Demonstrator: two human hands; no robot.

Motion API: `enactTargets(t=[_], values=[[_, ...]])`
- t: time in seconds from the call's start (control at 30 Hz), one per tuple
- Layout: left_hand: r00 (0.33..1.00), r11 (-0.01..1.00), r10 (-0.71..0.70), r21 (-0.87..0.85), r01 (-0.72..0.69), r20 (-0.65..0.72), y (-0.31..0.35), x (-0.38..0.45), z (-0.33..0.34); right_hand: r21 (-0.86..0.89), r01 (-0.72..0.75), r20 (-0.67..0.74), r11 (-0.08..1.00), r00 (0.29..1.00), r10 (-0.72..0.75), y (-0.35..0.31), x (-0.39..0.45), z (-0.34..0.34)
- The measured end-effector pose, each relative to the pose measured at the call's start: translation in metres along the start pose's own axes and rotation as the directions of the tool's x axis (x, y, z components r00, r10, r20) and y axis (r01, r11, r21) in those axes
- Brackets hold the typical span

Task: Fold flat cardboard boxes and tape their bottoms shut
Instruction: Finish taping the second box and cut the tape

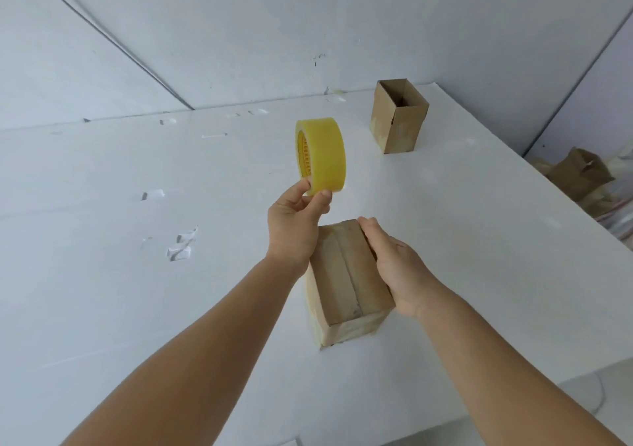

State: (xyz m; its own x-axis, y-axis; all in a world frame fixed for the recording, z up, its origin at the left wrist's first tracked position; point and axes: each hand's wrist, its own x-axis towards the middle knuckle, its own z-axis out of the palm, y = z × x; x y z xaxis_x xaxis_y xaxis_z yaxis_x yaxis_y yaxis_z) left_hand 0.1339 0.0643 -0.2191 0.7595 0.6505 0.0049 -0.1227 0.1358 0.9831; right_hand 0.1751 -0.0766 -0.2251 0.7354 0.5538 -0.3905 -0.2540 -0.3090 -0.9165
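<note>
A small cardboard box (342,284) stands on the white table (137,274) with its flapped end facing up; the two flaps meet along a middle seam. My right hand (397,267) grips the box's right side, fingers curled over the far top edge. Just left of the box, my left hand (294,226) pinches the lower rim of a yellow tape roll (322,154) and holds it upright in the air above the table.
A second cardboard box (397,123) stands open-topped at the far right of the table. Scraps of tape (181,246) stick to the table on the left. Crumpled cardboard and bags (579,178) lie beyond the right edge. White walls close off the back.
</note>
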Motion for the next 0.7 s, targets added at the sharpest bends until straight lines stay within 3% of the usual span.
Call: enactTargets(t=[0.1,0.17,0.3,0.37,0.43,0.57,0.7], values=[[0.998,0.998,0.046,0.041,-0.048,0.031,0.013,-0.001,-0.008,-0.052,0.145,-0.004,0.988,0.989,-0.146,-0.012,0.005,-0.008],[0.99,0.994,0.073,0.076,-0.083,0.121,0.025,-0.009,-0.016,-0.082,0.268,-0.017,0.96,0.963,-0.271,-0.025,0.006,-0.016],[0.929,0.979,0.015,0.185,-0.089,0.371,0.044,-0.032,-0.026,0.133,0.432,0.065,0.892,0.894,-0.442,-0.05,0.003,-0.033],[0.896,0.978,-0.029,0.198,-0.067,0.443,0.05,-0.044,-0.025,0.147,0.456,0.137,0.878,0.87,-0.474,-0.054,0.0,-0.042],[0.905,0.981,-0.076,0.193,-0.007,0.418,0.054,-0.055,-0.023,0.058,0.477,0.181,0.877,0.859,-0.479,-0.055,-0.006,-0.052],[0.95,0.975,-0.199,0.15,0.166,0.24,0.059,-0.073,-0.014,-0.015,0.524,0.196,0.852,0.837,-0.511,-0.055,-0.016,-0.066],[0.924,0.879,-0.364,0.371,0.301,0.114,0.069,-0.088,-0.006,-0.078,0.556,0.146,0.828,0.828,-0.542,-0.05,-0.027,-0.068]])
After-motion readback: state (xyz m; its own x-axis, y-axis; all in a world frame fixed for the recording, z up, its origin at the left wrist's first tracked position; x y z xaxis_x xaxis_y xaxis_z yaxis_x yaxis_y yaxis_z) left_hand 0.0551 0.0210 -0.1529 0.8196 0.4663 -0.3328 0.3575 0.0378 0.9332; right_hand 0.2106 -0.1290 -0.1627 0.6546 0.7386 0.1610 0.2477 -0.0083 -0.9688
